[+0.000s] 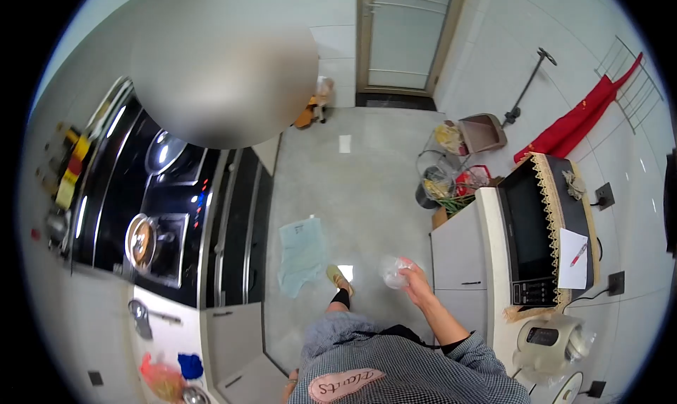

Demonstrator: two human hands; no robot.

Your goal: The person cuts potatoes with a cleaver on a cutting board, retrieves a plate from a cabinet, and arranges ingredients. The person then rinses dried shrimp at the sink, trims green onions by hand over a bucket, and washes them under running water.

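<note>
My right hand (pixel 417 285) is held out over the floor with its fingers closed round a clear plastic bag (pixel 393 271). The bag looks crumpled and has a reddish part near my fingertips; its contents cannot be made out. Low beside my apron (pixel 423 372), only a small part of my left hand (pixel 290 384) shows, and its fingers are mostly hidden. A foot in a yellowish slipper (pixel 338 277) is stepping on the grey floor, close to a pale blue cloth or mat (pixel 301 256) lying flat.
Left is a black gas stove (pixel 113 213) with a pan (pixel 143 242). Right, a microwave (pixel 525 227) and a cream appliance (pixel 550 344) stand on a counter. A bin (pixel 431 189) and a dustpan (pixel 483 132) are beyond the cabinet. A door (pixel 409 37) closes the far end.
</note>
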